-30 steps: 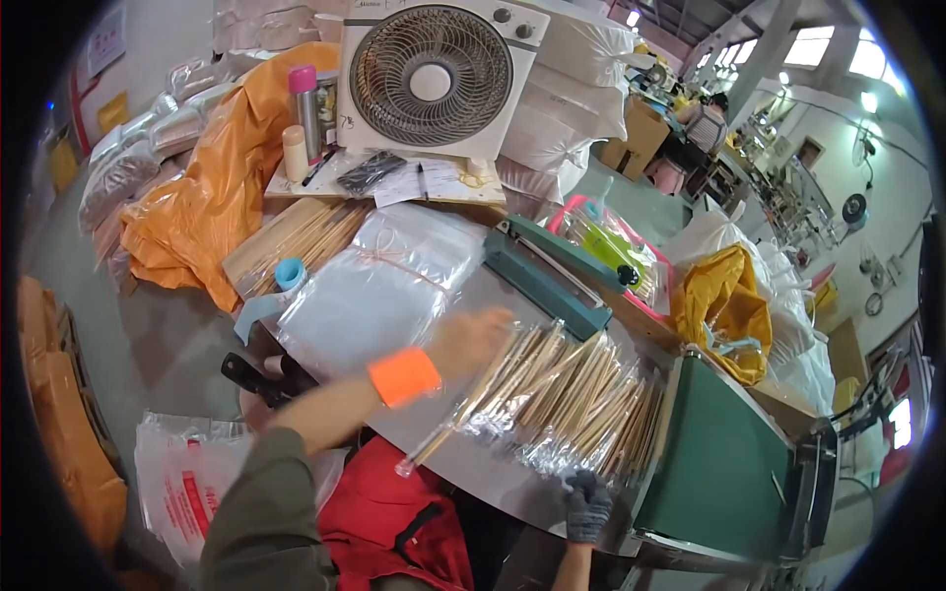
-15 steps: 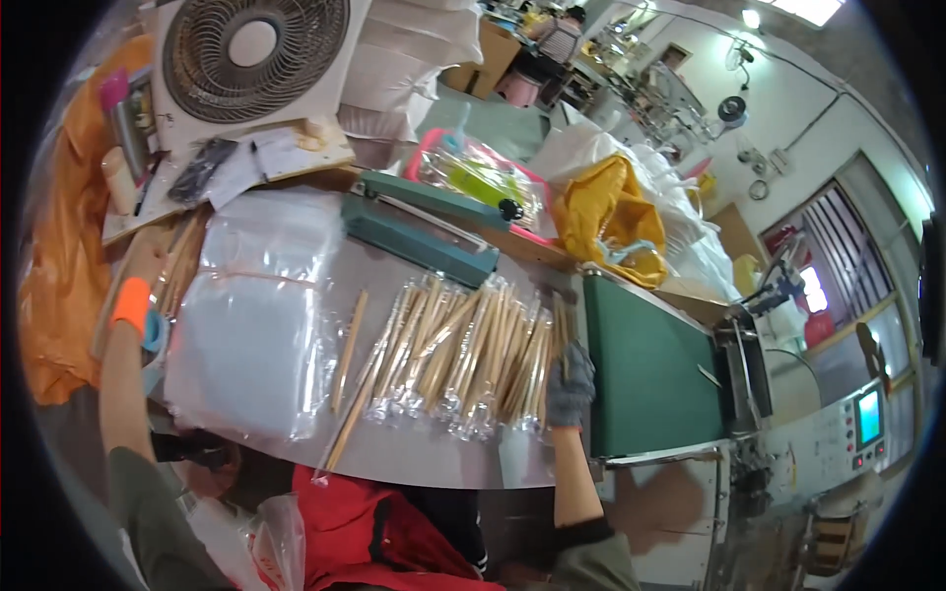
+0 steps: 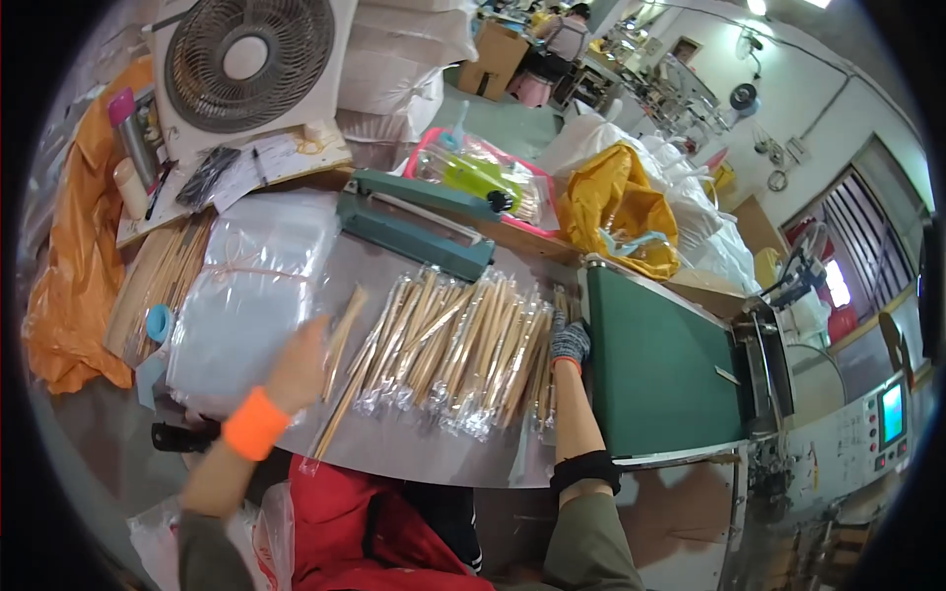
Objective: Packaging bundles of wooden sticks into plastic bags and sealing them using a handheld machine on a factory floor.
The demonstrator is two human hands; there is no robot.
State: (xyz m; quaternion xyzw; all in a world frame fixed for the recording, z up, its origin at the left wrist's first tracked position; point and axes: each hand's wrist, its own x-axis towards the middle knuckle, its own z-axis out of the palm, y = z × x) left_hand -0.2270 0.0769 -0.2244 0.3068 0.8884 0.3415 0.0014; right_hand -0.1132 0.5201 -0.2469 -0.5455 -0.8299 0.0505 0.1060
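My bare left hand point(image 3: 301, 369), above an orange wristband, is over the right edge of a stack of clear plastic bags point(image 3: 236, 325). Motion smears its fingers, close to a few loose wooden sticks point(image 3: 342, 340). My right hand point(image 3: 570, 340) wears a grey knit glove. Its curled fingers grip a packet of sticks at the right end of a row of clear-wrapped stick packets point(image 3: 463, 345); the fingertips are partly hidden. One long packet point(image 3: 335, 424) slants toward the table's front edge.
Behind the packets stands a green bar sealer point(image 3: 419, 231). A green conveyor belt point(image 3: 660, 369) borders the table's right side. At left are unwrapped sticks point(image 3: 163, 281), a blue tape roll point(image 3: 159, 322) and a box fan point(image 3: 246, 64). A pink-rimmed basket point(image 3: 552, 202) sits farther back.
My left hand has swung right from the unwrapped sticks and tape roll at far left to the bag stack. My right hand has slid slightly farther away along the end packets.
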